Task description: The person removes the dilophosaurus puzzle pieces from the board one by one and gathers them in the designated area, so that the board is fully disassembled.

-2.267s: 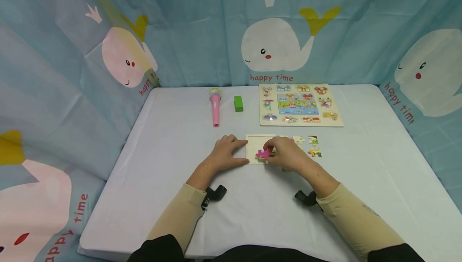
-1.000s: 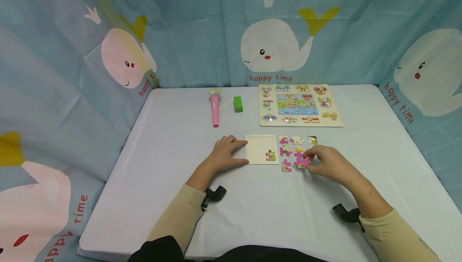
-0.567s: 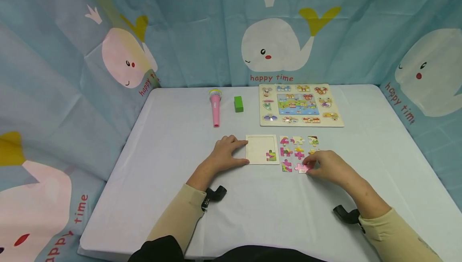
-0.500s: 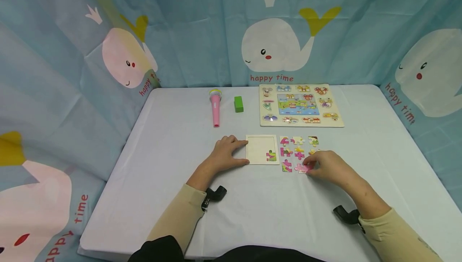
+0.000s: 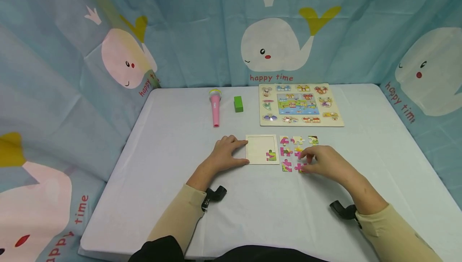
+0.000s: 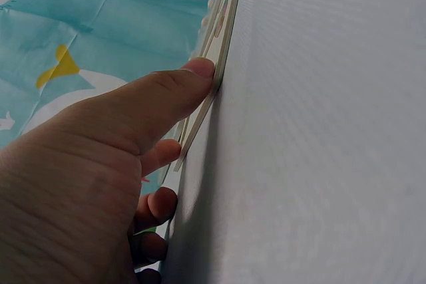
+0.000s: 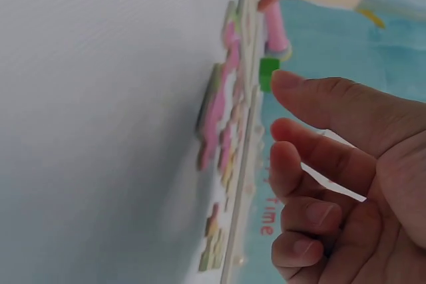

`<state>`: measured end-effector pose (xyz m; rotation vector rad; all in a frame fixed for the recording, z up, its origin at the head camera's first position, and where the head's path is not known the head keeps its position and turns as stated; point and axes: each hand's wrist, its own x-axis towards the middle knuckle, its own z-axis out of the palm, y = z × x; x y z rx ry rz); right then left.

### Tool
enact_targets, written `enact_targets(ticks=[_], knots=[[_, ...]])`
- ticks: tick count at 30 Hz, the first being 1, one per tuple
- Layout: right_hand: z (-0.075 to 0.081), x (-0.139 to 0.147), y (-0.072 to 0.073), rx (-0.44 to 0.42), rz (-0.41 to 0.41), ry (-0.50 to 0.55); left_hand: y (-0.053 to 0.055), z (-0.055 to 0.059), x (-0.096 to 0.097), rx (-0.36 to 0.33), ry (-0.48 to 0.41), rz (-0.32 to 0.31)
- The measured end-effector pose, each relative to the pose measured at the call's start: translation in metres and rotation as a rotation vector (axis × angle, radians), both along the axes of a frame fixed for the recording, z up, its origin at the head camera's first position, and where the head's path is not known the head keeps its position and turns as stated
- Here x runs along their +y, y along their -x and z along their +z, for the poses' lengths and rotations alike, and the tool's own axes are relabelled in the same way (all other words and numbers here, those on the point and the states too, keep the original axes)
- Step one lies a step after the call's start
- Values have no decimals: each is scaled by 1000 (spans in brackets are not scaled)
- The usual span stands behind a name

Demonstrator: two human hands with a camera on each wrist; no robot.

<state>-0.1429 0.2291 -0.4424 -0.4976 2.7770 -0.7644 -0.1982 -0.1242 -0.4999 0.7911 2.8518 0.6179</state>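
Note:
My left hand (image 5: 225, 153) is at the left edge of a small square puzzle board (image 5: 258, 149). Its index finger and thumb touch the board's left corners, and the left wrist view shows the thumb (image 6: 200, 68) against the edge. A pink and green puzzle piece (image 5: 270, 155) lies in the board's lower right corner. My right hand (image 5: 326, 163) hovers over loose puzzle pieces (image 5: 286, 151) laid out right of the board. In the right wrist view its thumb and index finger stand apart, with nothing between them. A pink piece (image 7: 212, 118) lies under that hand, partly hidden in the head view.
Behind stands a larger wooden picture board (image 5: 301, 121). A pink toy microphone (image 5: 215, 111) and a green block (image 5: 238, 104) lie to its left. The table (image 5: 173, 145) has a white cover, with a blue whale-print curtain (image 5: 195, 33) around it.
My right hand has moved from over the board to the loose pieces on the right, carrying a pink puzzle piece, and has let go of it there. My left hand stays in place.

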Motion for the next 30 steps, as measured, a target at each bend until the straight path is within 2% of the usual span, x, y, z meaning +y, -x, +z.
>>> enact_targets(ticks=[5, 10, 16, 30], knots=[[4, -12, 5, 38, 10, 24, 0, 0, 0, -3, 3, -4], [5, -26, 11, 52, 28, 69, 0, 1, -1, 1, 0, -2], [5, -43, 23, 58, 60, 77, 0, 3, 0, 1, 3, -1], [-11, -73, 45, -100, 164, 21, -2, 3, 1, -16, 8, 4]])
